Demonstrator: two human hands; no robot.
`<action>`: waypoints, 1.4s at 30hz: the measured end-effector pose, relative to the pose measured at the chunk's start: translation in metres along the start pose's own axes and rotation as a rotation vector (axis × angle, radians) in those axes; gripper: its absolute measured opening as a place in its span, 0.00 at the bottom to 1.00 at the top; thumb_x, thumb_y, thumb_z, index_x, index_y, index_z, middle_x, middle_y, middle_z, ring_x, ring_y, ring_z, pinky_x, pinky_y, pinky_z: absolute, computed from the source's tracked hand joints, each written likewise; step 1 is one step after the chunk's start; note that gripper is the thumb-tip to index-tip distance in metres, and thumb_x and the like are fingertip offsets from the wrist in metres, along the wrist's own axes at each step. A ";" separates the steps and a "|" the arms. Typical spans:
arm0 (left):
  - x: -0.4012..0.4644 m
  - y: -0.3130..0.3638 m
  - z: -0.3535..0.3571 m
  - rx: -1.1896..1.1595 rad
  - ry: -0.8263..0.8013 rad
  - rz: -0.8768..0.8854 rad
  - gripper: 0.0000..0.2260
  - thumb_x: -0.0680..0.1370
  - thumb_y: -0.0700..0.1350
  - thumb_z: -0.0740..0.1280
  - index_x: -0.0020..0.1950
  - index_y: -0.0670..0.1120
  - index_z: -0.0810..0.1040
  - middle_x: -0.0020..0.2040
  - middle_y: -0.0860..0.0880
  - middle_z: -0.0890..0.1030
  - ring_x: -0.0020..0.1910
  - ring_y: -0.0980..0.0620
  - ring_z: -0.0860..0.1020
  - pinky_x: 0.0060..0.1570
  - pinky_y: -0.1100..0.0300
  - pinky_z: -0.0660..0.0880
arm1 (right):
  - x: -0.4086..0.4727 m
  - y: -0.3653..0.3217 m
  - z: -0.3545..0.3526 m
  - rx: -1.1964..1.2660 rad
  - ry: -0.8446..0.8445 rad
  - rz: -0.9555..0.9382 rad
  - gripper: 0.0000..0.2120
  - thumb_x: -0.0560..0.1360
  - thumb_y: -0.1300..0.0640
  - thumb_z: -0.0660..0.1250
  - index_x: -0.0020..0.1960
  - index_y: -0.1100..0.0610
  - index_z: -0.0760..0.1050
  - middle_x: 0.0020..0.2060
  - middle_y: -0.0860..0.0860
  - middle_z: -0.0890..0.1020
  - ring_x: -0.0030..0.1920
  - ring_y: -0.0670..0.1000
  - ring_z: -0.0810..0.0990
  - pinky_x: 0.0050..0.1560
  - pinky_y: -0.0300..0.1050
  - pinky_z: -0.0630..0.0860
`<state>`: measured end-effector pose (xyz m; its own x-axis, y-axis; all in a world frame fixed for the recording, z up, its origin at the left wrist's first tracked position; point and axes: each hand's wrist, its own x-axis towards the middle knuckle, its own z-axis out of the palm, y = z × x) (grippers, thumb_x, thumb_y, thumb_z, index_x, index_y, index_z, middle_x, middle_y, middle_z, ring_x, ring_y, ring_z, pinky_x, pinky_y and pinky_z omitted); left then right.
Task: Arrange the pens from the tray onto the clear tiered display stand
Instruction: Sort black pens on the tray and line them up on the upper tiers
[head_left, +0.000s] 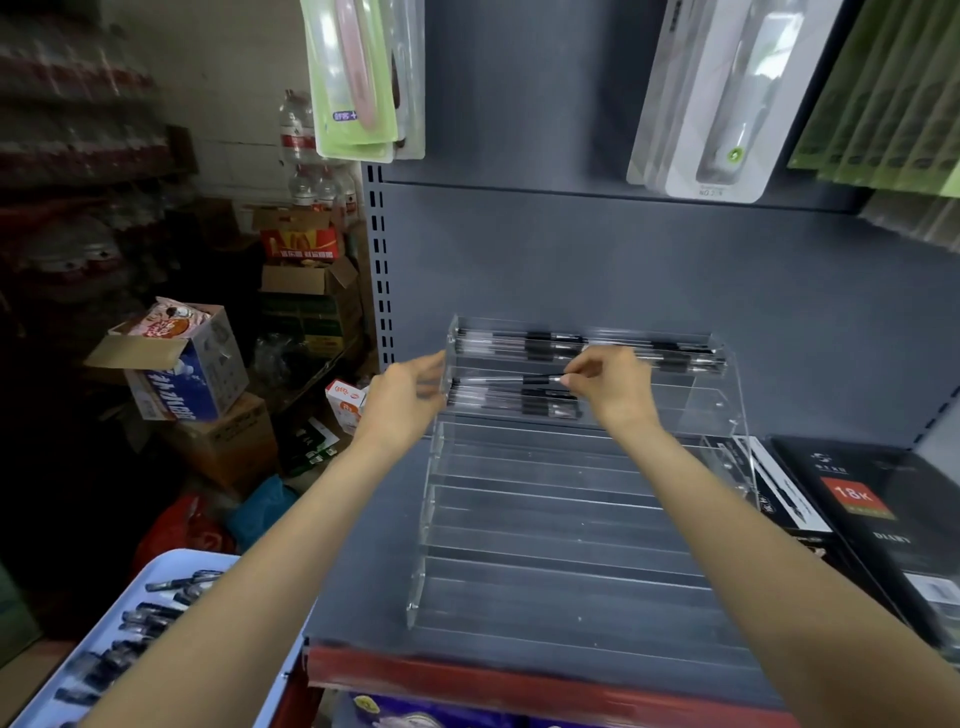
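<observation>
Forearms reach up the frame from the bottom edge, and beside the left one, at lower left, the pale blue tray (171, 564) holds loose dark pens (156, 610); about ten show, but the arm covers part of the tray and blur makes an exact count impossible.

At centre, the right hand (610, 387) pinches one pen (511, 380) by its right end between thumb and fingertips. That pen lies nearly level, long axis running left to right across the frame, pointing away from the right hand toward the left hand (410, 392). It hovers just above the row of pens already lying in the second tier from the top of the clear tiered display stand (571, 519). The right hand is the one on the pen; the left hand is open, fingers straight against the stand's left side wall, holding nothing.

Two tiers carry pens: the top one, filled across its width, and the second, filled only on its left half. Individual pens overlap too much to count. The tiers below, roughly five, are bare.

The stand sits on a grey shelf (363, 597), with black diary boxes (872, 519) just right of it.
</observation>
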<state>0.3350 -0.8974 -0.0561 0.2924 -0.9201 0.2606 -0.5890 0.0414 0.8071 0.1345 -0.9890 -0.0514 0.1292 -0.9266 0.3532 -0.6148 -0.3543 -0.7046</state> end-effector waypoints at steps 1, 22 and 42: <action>0.000 -0.001 0.000 -0.001 0.009 -0.004 0.23 0.76 0.36 0.66 0.69 0.47 0.70 0.62 0.46 0.78 0.60 0.49 0.77 0.60 0.57 0.72 | 0.001 0.001 0.001 -0.061 -0.009 -0.009 0.01 0.71 0.64 0.71 0.42 0.61 0.82 0.39 0.55 0.83 0.40 0.49 0.77 0.47 0.41 0.74; -0.088 -0.029 -0.045 0.051 0.298 0.024 0.06 0.76 0.41 0.66 0.50 0.49 0.80 0.41 0.52 0.83 0.40 0.60 0.80 0.45 0.63 0.77 | -0.097 -0.083 0.052 0.237 -0.260 -0.255 0.05 0.74 0.59 0.68 0.49 0.55 0.81 0.42 0.44 0.81 0.39 0.37 0.76 0.42 0.22 0.69; -0.261 -0.344 -0.213 0.373 -0.225 -0.449 0.17 0.79 0.42 0.61 0.68 0.44 0.70 0.68 0.44 0.70 0.64 0.45 0.71 0.59 0.57 0.67 | -0.304 -0.132 0.380 -0.295 -0.923 0.017 0.27 0.81 0.54 0.57 0.77 0.55 0.51 0.77 0.52 0.49 0.77 0.54 0.50 0.74 0.50 0.57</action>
<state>0.6214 -0.5882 -0.2888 0.4304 -0.8775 -0.2116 -0.6810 -0.4696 0.5619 0.4721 -0.7083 -0.2992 0.6011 -0.7103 -0.3664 -0.7766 -0.4109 -0.4776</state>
